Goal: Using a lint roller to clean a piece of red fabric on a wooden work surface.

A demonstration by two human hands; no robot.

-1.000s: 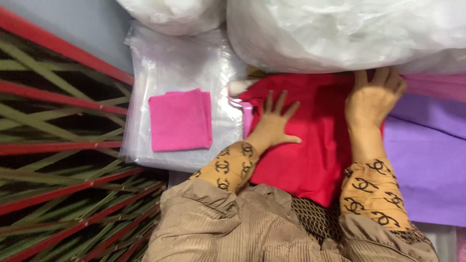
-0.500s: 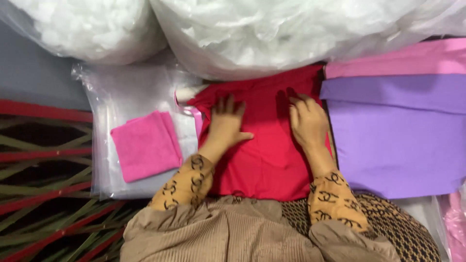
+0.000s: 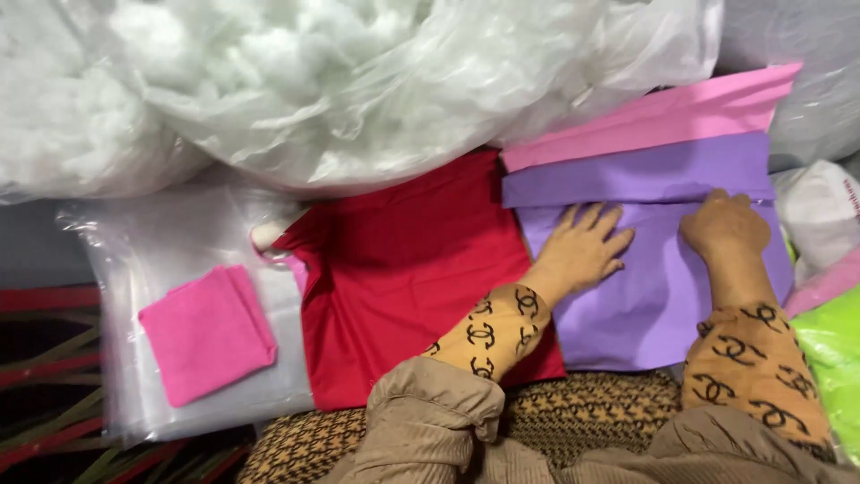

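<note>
Both of my hands rest on a folded purple cloth [image 3: 645,296] at the right. My left hand [image 3: 582,246] lies flat on it with the fingers spread. My right hand [image 3: 726,224] presses the cloth near its upper fold, fingers curled down; whether it pinches the cloth I cannot tell. A red cloth [image 3: 403,287] lies just left of the purple one, partly under my left forearm. A light pink cloth [image 3: 663,112] sticks out above the purple one.
Large clear bags of white stuffing [image 3: 296,90] fill the top. A stack of clear plastic bags [image 3: 152,269] at the left carries a small folded pink cloth [image 3: 206,332]. A bright green piece [image 3: 829,358] and a white bag [image 3: 820,215] lie at the right edge.
Both hands have left the red cloth and moved right onto the purple cloth. The view has shifted to the right with them.
</note>
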